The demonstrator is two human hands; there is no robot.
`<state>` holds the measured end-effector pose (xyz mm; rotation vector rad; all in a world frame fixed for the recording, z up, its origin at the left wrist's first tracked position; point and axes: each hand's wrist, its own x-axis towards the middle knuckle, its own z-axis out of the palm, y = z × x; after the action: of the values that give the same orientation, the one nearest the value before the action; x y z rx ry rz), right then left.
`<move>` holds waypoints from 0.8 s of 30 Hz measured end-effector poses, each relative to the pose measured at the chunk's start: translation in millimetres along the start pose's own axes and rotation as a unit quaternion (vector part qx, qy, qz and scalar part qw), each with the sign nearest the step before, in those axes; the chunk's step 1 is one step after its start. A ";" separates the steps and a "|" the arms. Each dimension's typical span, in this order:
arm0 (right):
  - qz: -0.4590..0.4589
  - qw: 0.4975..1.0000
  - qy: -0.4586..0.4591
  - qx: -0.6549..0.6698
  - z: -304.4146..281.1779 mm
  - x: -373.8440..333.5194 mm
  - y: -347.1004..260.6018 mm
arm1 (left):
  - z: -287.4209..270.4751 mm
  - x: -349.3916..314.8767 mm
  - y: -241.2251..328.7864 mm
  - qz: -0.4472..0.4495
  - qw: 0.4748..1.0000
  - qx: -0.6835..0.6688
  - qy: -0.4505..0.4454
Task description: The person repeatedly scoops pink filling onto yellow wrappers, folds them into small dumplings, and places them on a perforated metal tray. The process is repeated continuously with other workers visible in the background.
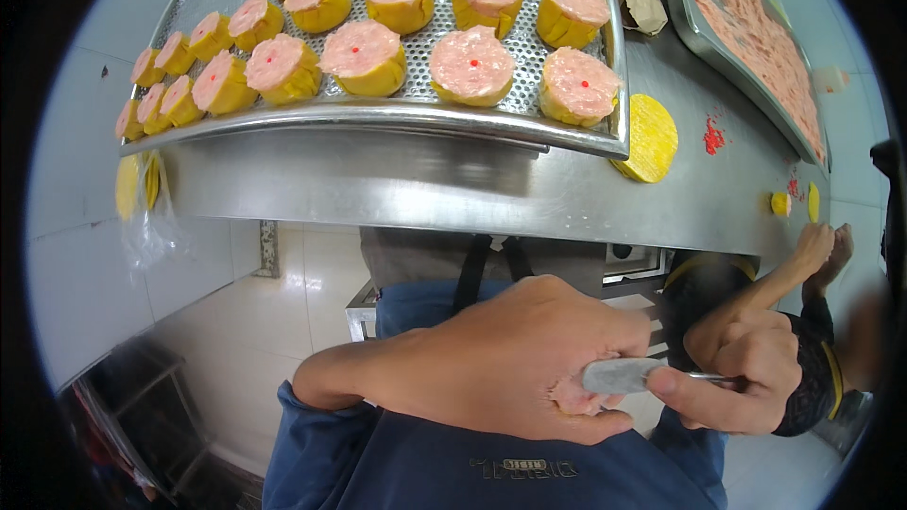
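Held close to my body, my left hand (529, 354) curls round a siu mai, of which only the pink meat filling (572, 397) shows. Its wrapper is hidden by the fingers. My right hand (742, 373) grips a metal spatula (619, 376) by its thin handle, and the flat blade lies over the filling at the opening of my left hand. Beyond my hands, rows of finished siu mai (362, 57) in yellow wrappers, each with a red dot on top, stand on a perforated metal tray (397, 118).
Round yellow wrappers (652, 137) are stacked at the tray's right corner. Red bits (713, 135) lie on the steel table (378, 179). A deep pan (746, 57) of pink filling stands far right. Beside me, a co-worker's hands (820, 250) work near the table edge.
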<state>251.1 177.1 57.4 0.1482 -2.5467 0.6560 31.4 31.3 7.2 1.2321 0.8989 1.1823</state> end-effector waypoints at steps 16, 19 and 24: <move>0.013 0.999 -0.033 -0.002 -1.7 0.7 -3.2 | 4.3 0.6 -6.6 0.054 0.997 0.042 0.025; 0.021 0.999 -0.020 -0.022 -4.1 0.2 -3.6 | 0.9 -2.5 -3.6 0.057 0.996 0.059 0.046; 0.028 0.999 0.012 -0.013 -3.2 -1.4 -0.8 | -4.0 -9.8 9.5 -0.047 0.998 -0.032 0.039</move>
<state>254.0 177.9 59.4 0.0586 -2.5432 0.6420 24.0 22.1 15.0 1.0870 0.9601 1.1815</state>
